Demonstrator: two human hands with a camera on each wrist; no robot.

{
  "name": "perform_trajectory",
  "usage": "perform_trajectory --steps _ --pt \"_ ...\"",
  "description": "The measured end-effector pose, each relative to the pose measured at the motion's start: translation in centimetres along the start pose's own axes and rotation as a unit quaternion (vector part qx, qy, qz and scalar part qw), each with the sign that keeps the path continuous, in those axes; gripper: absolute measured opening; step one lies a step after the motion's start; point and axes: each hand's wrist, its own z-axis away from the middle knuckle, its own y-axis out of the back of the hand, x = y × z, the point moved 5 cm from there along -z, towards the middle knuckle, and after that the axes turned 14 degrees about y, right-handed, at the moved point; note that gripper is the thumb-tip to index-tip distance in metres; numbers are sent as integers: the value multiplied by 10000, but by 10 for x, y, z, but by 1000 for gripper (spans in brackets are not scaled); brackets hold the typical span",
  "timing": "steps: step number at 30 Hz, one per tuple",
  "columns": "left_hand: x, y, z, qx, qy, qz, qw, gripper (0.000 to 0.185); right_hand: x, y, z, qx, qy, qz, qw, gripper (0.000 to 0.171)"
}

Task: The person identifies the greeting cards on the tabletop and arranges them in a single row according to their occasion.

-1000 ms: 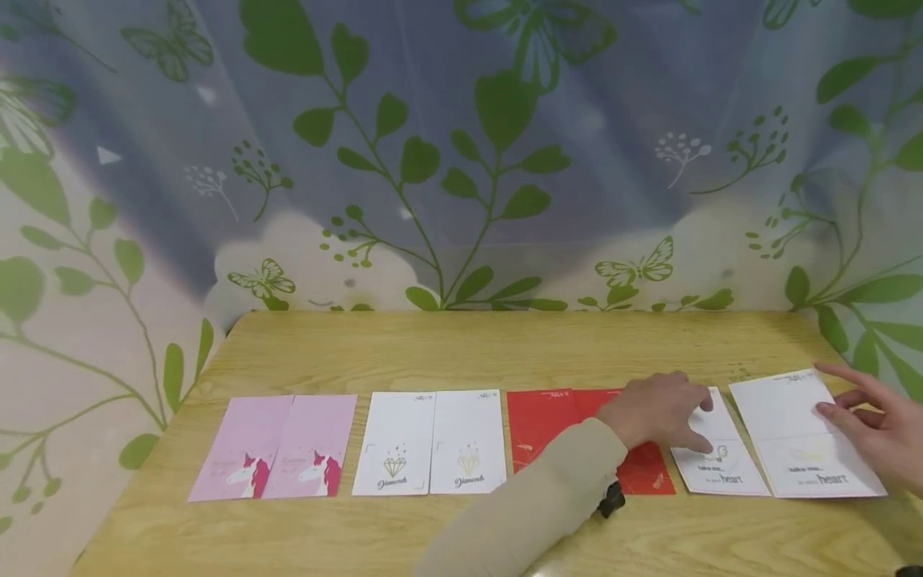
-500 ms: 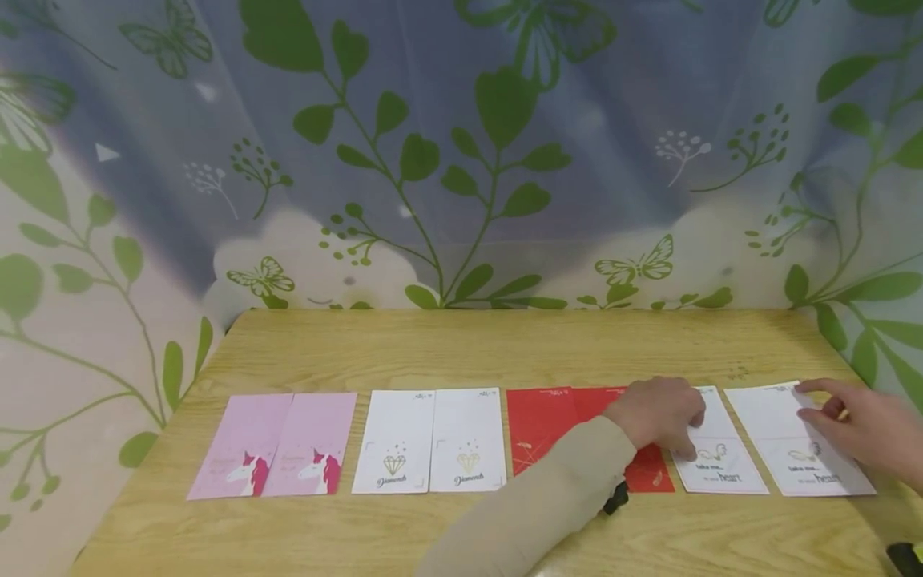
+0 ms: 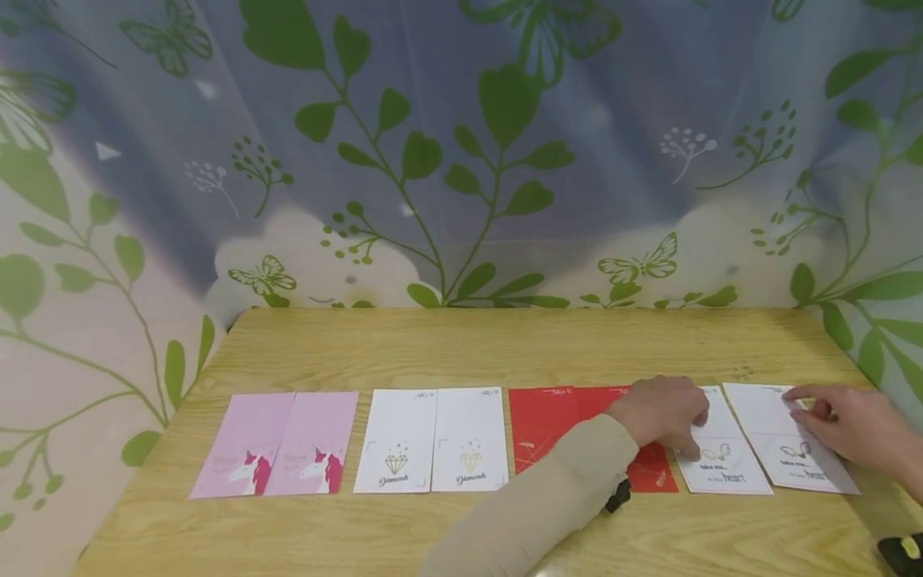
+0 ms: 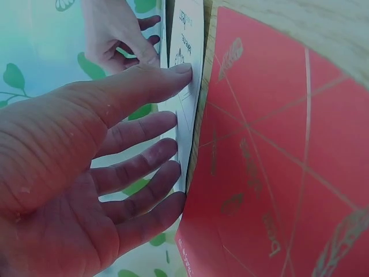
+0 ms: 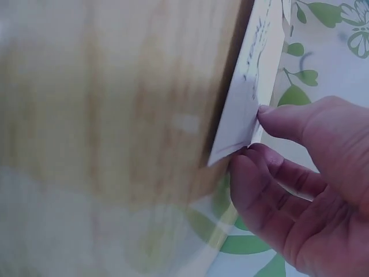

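Left arm in a long beige sleeve, small black device at its wrist, bare left hand, bare right hand, unsleeved.

The worktop is light wood with a visible grain and a matt finish. The pink cards, white cards and red cards are smooth matt paper. The backdrop looks like thin printed cloth. The sleeve is soft beige cloth.

Pink unicorn cards and white diamond cards lie on the wooden table.
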Motion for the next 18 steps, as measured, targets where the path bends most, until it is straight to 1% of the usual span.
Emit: perform_trajectory --steps 11,14,18 --pt "-2 0 1 -104 32 100 9999 30 -2 1 -1 -424 -291 -178 9985 19" --pt "-2 0 0 -111 -11 155 9998 31 -3 1 0 -375 -270 -164 9988 18" --pt "-2 -1 -1 -115 -46 164 9998 32 -3 1 1 -204 -215 -126 9995 17"
